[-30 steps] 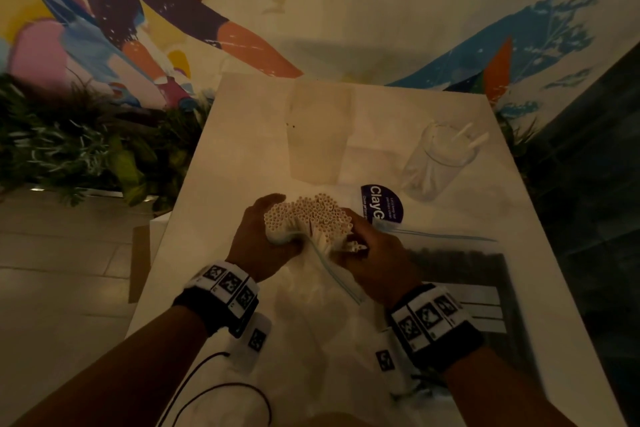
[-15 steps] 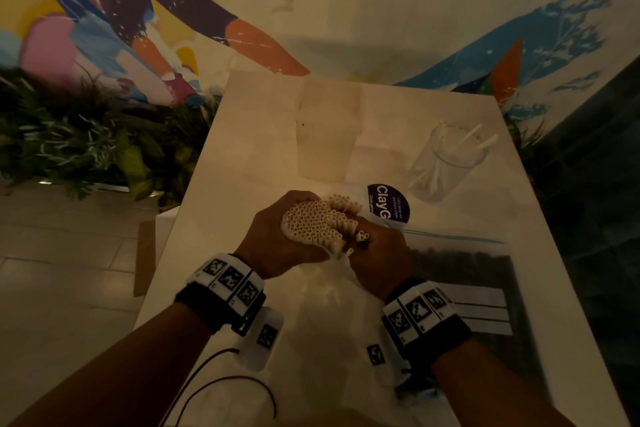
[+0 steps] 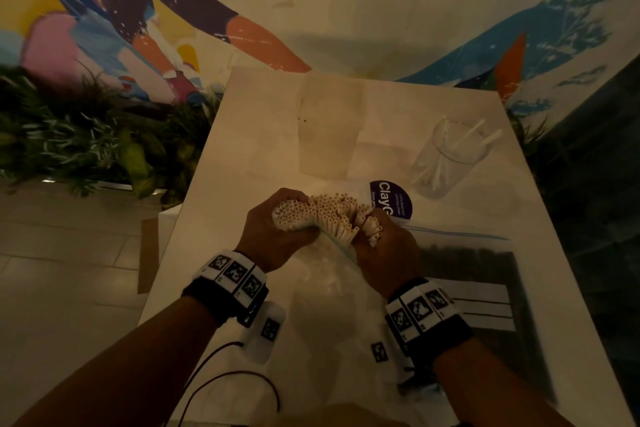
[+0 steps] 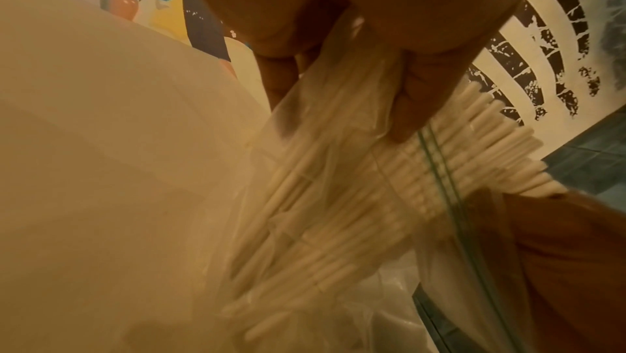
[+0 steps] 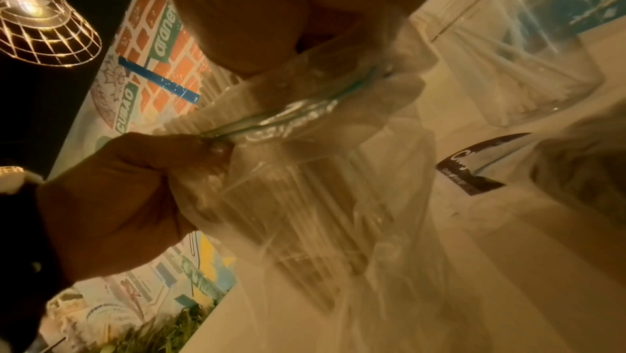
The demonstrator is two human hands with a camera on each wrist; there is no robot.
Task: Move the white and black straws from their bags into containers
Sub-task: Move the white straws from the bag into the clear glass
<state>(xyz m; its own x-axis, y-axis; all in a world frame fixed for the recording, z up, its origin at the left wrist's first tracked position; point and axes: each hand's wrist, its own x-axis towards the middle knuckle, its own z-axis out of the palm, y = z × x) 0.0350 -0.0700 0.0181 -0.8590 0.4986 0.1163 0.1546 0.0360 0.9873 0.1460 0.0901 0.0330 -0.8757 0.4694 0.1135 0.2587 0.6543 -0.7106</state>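
A thick bundle of white straws (image 3: pixel 322 215) sticks out of the mouth of a clear zip bag (image 3: pixel 329 274) over the near middle of the white table (image 3: pixel 263 135). My left hand (image 3: pixel 280 232) grips the bundle's left part through the plastic. My right hand (image 3: pixel 375 236) grips its right part at the bag's zip edge. The straw ends fan out between both hands. In the left wrist view my fingers (image 4: pixel 403 107) wrap the bagged straws (image 4: pixel 355 211). A bag of black straws (image 3: pixel 467 274) lies flat at the right.
A clear glass jar (image 3: pixel 446 159) with a few white straws stands at the back right. A frosted container (image 3: pixel 329 128) stands at the back centre. A purple sticker (image 3: pixel 393 199) lies beyond my right hand. Plants (image 3: pixel 86 149) line the floor left of the table.
The hands closed in on the bundle, then drew slightly apart. The straws now fan out to the right, and my right hand has shifted from the bag's edge onto the straws.
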